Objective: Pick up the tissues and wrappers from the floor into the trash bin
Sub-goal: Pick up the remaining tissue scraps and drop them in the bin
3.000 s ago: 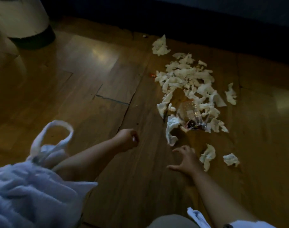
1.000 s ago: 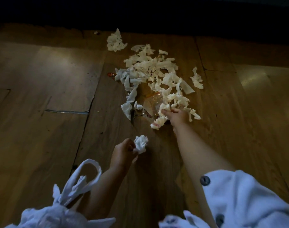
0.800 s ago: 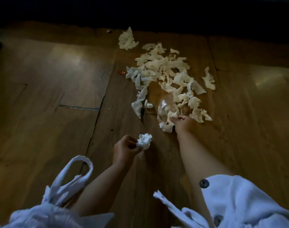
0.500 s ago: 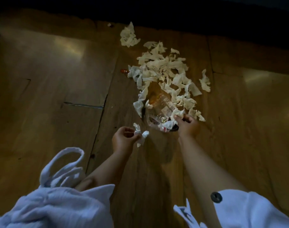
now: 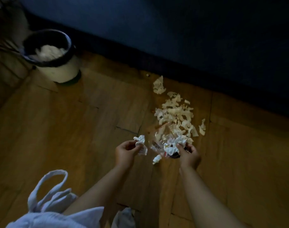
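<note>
Torn white tissue pieces (image 5: 175, 112) lie in a heap on the wooden floor, near a dark wall. My left hand (image 5: 126, 151) pinches a crumpled tissue (image 5: 141, 144) above the floor. My right hand (image 5: 188, 154) grips a clear plastic wrapper (image 5: 158, 139) together with more tissue (image 5: 172, 146); both are lifted off the floor. One small tissue scrap (image 5: 156, 159) hangs or falls just below the wrapper. The trash bin (image 5: 58, 69), cream with a dark rim, stands at the far left with white tissue inside.
A dark blue wall or furniture front (image 5: 189, 38) runs along the back. One tissue lump (image 5: 158, 85) and a strip (image 5: 202, 127) lie apart from the heap. My white sleeves and a cloth loop (image 5: 46, 190) fill the lower left.
My right hand closed on the clear wrapper and tissue and lifted them off the floor. My left hand kept its tissue. The view swung, bringing the trash bin into sight.
</note>
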`<state>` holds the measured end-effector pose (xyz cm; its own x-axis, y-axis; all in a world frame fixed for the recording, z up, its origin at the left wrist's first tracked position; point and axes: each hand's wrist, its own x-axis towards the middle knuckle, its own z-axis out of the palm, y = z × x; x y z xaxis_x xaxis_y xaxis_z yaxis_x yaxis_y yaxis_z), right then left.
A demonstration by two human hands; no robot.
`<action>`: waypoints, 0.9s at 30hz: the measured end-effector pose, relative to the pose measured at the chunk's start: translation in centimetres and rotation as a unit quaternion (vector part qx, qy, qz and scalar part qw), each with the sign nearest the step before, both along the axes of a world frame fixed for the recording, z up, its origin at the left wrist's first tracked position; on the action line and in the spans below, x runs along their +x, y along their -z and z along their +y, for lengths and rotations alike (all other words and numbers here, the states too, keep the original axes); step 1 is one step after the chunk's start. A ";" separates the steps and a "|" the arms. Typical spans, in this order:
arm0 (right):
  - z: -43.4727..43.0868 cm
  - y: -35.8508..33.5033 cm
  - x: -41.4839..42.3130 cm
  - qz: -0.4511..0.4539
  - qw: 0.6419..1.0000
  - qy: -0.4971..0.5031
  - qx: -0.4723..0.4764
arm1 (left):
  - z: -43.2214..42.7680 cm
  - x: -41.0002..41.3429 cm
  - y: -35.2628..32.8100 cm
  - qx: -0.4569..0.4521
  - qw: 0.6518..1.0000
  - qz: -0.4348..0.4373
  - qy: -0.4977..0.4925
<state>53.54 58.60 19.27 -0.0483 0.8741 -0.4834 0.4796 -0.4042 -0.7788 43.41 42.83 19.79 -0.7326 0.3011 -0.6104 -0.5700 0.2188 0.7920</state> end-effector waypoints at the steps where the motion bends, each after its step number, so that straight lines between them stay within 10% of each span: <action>1: -0.9 -2.8 -0.5 0.000 1.000 -0.017 0.000 | -1.0 -0.6 -2.9 0.002 1.000 -0.003 -0.012; 10: -4.0 -16.7 -10.9 0.060 0.990 -0.128 -0.009 | -5.2 -9.6 -17.2 -0.008 0.997 0.041 -0.062; 27: -2.9 -17.5 -39.4 0.117 0.943 -0.308 -0.045 | -4.9 -32.5 -19.1 -0.024 0.975 0.066 -0.209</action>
<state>14.18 55.68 36.79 -0.6485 0.6011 -0.4670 0.4640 -0.1742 -0.8685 10.88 37.90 38.91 -0.8579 -0.0675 -0.5094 -0.5120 0.0286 0.8585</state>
